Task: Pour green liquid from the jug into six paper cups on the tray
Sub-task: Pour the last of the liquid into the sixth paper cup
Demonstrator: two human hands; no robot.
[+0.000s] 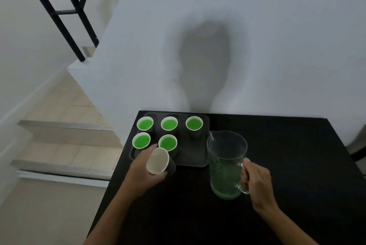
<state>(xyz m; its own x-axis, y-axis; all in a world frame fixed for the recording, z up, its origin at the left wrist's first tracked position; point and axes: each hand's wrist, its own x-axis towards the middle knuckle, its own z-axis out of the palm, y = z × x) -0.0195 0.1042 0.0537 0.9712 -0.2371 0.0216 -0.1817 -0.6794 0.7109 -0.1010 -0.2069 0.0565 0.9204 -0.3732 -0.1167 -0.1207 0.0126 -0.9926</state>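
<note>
Green-filled cups (169, 124) five on tray (196, 155), your left hand (142, 167) grips empty sixth cup (158, 162), right hand (257, 179) grips jug (225, 165), cup walls indistinct.

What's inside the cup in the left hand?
Nothing green: the tilted cup, gripped by the left hand, shows only its pale inside. The hand covers part of its outer wall.

Left hand (145, 167) curled, gripping; right hand (257, 181) curled, gripping.
</note>
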